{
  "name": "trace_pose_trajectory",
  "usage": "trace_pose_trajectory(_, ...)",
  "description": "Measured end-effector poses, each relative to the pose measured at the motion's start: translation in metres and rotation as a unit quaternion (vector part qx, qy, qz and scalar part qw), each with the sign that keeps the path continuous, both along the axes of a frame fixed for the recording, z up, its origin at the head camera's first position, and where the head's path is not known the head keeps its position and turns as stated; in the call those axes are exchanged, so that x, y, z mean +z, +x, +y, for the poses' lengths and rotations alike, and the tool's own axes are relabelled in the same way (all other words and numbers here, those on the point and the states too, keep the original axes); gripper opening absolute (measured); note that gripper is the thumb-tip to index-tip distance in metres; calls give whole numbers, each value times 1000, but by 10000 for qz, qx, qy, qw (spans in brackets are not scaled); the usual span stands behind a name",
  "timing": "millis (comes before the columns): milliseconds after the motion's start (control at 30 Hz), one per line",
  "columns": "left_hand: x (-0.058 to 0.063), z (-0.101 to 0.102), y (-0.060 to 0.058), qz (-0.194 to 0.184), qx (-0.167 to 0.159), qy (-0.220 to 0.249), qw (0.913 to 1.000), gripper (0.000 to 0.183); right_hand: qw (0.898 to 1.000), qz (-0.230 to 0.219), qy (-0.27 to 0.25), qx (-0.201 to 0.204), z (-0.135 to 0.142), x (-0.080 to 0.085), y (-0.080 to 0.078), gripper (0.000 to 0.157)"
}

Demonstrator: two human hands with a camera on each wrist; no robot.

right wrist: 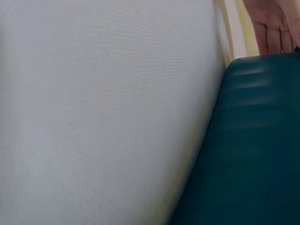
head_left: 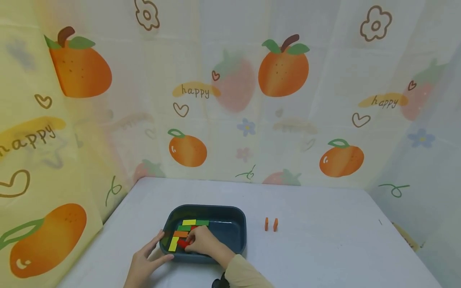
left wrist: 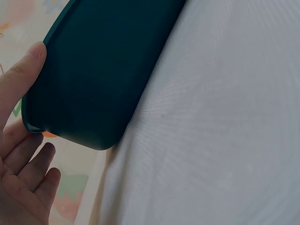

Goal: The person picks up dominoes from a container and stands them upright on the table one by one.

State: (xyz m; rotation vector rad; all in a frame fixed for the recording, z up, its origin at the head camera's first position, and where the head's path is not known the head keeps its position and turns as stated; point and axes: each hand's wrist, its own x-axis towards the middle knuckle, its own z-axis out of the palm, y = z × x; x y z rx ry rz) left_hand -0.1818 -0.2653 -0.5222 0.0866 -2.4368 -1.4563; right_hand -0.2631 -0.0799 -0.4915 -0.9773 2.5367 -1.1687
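A dark teal rectangular tray (head_left: 227, 239) stands on the table. My left hand (head_left: 143, 260) holds its left end, thumb at the near rim and a finger at the left edge; in the left wrist view the other fingers (left wrist: 46, 180) hang below the corner. Inside the tray, my right hand (head_left: 205, 242) pinches a red block (head_left: 183, 243), partly hidden by the fingers. Around it lie flat blocks: a yellow block (head_left: 173, 244), an orange block (head_left: 180, 234), a green block (head_left: 184, 228), another yellow block (head_left: 189, 222) and another green block (head_left: 202, 223).
Two thin orange blocks (head_left: 266, 224) stand upright side by side on the white tabletop (head_left: 317, 240), right of the tray. A fruit-printed curtain (head_left: 230, 132) hangs behind the table and along both sides.
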Motion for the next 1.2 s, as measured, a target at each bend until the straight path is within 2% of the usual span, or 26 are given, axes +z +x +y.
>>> trace_pose_trajectory(200, 1, 0, 0, 65, -11, -82, 9999, 70, 9998, 34, -148, 94, 2, 1, 0, 17)
trace_pose_trajectory(533, 3, 1, 0, -7, -94, 81, 9999, 71, 9968, 163, -562, 545, 7, -2, -5, 27)
trace_pose_trajectory(833, -2, 1, -1, 40, -40, -43, 10000, 70, 9946, 3, -511, 900, 17, 3, -7, 22)
trace_pose_trajectory(1000, 1, 1, 0, -17, -19, 4, 10000, 71, 9922, -121, -592, 1086, 27, 9, -9, 19)
trace_pose_trajectory(1200, 5, 2, 2, -123, -32, 50, 9999, 72, 9922, -87, -654, 1058, 37, 12, -9, 22)
